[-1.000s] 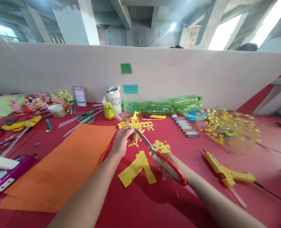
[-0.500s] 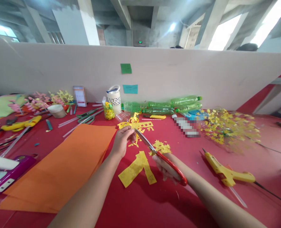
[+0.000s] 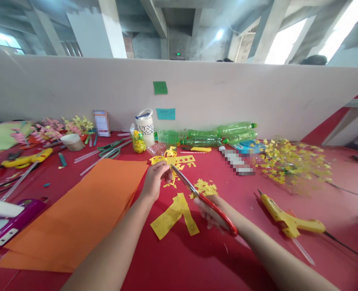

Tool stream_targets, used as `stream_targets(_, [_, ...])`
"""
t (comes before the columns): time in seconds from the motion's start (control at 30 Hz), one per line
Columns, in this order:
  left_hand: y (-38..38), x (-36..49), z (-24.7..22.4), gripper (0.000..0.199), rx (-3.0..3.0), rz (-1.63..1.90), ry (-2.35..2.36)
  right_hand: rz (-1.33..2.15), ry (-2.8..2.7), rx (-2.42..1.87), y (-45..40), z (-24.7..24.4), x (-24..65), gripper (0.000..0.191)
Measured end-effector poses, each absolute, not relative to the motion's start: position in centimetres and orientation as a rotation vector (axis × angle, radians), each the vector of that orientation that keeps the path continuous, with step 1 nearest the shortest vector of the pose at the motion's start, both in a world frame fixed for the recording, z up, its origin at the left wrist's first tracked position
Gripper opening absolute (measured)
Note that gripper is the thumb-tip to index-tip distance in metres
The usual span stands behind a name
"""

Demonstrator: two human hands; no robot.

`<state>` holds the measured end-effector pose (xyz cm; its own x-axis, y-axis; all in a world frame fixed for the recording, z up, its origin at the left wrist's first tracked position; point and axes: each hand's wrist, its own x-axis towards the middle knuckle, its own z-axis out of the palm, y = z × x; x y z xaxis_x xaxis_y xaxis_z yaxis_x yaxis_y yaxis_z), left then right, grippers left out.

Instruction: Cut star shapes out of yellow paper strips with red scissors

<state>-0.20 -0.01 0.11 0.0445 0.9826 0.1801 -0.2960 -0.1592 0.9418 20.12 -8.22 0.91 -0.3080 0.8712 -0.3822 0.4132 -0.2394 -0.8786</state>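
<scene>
My left hand [image 3: 158, 178] pinches a small piece of yellow paper [image 3: 170, 160] above the table. Wrapped round the red handles of the scissors [image 3: 210, 205] is my right hand [image 3: 212, 214]; the blade tips are at the pinched paper, beside my left fingertips. Yellow strips with star-shaped holes [image 3: 186, 159] lie just behind. A pile of small yellow stars [image 3: 205, 187] rests beyond my right hand. Nearer to me, two yellow strips [image 3: 168, 218] lie on the red table [image 3: 172, 266].
Orange sheets [image 3: 84, 206] cover the left side. A yellow glue gun [image 3: 290, 220] lies right, with a yellow star bunch [image 3: 290, 163] behind it. Green bottles [image 3: 203, 139], a white cup [image 3: 145, 127] and a yellow cutter [image 3: 200, 149] stand or lie near the partition [image 3: 227, 93].
The scissors' handles have shifted very slightly. The yellow paper at my left fingertips has changed position a little, and a yellow piece no longer sticks up behind it.
</scene>
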Motion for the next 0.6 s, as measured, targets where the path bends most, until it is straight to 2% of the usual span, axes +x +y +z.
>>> stream_targets(0.6, [-0.58,0.3,-0.1,0.023,1.235,1.327,0.839,1.581,-1.605,-1.407,-8.62,0.59,20.12,0.05])
